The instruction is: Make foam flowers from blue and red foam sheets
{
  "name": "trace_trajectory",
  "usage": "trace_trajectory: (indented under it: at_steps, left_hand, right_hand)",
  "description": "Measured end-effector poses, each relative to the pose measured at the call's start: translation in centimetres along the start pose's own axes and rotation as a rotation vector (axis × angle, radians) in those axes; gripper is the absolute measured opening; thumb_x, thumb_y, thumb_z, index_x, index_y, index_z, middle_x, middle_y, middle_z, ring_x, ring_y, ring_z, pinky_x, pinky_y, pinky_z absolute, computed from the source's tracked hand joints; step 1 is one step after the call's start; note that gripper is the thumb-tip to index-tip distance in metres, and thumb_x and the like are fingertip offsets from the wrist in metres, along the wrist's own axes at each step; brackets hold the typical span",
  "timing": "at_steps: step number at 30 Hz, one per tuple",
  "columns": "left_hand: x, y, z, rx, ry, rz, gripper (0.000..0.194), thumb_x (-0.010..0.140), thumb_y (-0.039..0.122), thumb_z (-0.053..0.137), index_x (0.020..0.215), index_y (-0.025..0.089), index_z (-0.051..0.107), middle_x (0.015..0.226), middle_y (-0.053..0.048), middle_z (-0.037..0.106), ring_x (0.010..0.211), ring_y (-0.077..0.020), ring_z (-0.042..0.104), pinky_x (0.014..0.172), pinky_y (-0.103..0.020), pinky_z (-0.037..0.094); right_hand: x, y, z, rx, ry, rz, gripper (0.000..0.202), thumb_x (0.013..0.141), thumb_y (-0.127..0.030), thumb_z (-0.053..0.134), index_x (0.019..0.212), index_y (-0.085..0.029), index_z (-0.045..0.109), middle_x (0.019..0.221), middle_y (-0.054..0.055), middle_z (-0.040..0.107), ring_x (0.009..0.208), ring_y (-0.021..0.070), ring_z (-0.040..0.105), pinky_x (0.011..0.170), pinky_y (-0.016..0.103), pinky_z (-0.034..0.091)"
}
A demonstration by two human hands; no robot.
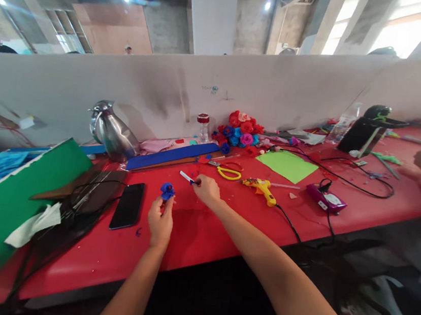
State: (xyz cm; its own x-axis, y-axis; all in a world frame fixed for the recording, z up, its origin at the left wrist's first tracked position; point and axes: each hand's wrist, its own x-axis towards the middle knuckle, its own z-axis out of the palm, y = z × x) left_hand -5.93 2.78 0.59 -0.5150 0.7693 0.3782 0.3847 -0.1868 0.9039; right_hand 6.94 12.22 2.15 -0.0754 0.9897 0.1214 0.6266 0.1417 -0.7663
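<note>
Phone (127, 206) nr L hand (160, 222) w/ blue flower (167, 190).

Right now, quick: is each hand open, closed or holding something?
Left hand: closed, fingertips holding a small blue flower.
Right hand: closed, holding a white pen-like stick by its dark end.

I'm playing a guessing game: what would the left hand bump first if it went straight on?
Probably the brown strip edging the blue strip, unless the left hand is high enough to pass over it.
</note>
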Motion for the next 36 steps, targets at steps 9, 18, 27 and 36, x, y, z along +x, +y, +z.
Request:
trace_trajectory:
  at_steps: [9, 18, 27, 36]
  left_hand:
    - [6.8, 0.2, 4.4, -0.182, -0.006, -0.157, 0.025, 0.071, 0.044, 0.058, 0.068, 0.019, 0.054, 0.056, 0.004, 0.050, 0.053, -0.0121, 0.047, 0.054, -0.023, 0.038]
    - [9.6, -3.3, 4.2, -0.014, 0.046, -0.123, 0.031, 0.074, 0.049, 0.054, 0.072, 0.018, 0.060, 0.055, 0.002, 0.056, 0.048, -0.0127, 0.049, 0.047, -0.023, 0.037]
    - [10.4, -4.8, 3.1, 0.160, 0.040, -0.091, 0.030, 0.074, 0.042, 0.054, 0.082, 0.017, 0.070, 0.080, -0.009, 0.072, 0.072, -0.0228, 0.064, 0.068, -0.033, 0.050]
    - [10.4, -5.4, 3.6, 0.606, 0.133, 0.083, 0.039, 0.074, 0.028, 0.058, 0.112, 0.022, 0.066, 0.115, -0.014, 0.063, 0.105, -0.0333, 0.056, 0.094, -0.054, 0.041]
  right_hand:
    - [1.4, -0.1, 1.3, 0.256, -0.046, -0.126, 0.015, 0.079, -0.021, 0.055, 0.085, -0.019, 0.068, 0.074, 0.000, 0.068, 0.064, 0.0117, 0.058, 0.059, 0.020, 0.041]
    - [0.3, 1.0, 1.6, 0.539, -0.068, -0.041, 0.021, 0.075, -0.032, 0.053, 0.081, -0.016, 0.066, 0.060, -0.002, 0.054, 0.054, 0.0109, 0.045, 0.052, 0.021, 0.036]
    - [0.4, 1.1, 1.5, 0.620, -0.049, 0.054, 0.033, 0.078, -0.036, 0.051, 0.099, -0.016, 0.065, 0.067, 0.000, 0.059, 0.051, 0.0111, 0.047, 0.050, 0.023, 0.038]
    - [-0.9, 1.1, 1.2, 0.276, -0.119, -0.137, 0.021, 0.079, -0.017, 0.049, 0.086, -0.020, 0.068, 0.075, 0.003, 0.066, 0.062, 0.0131, 0.057, 0.062, 0.023, 0.046]
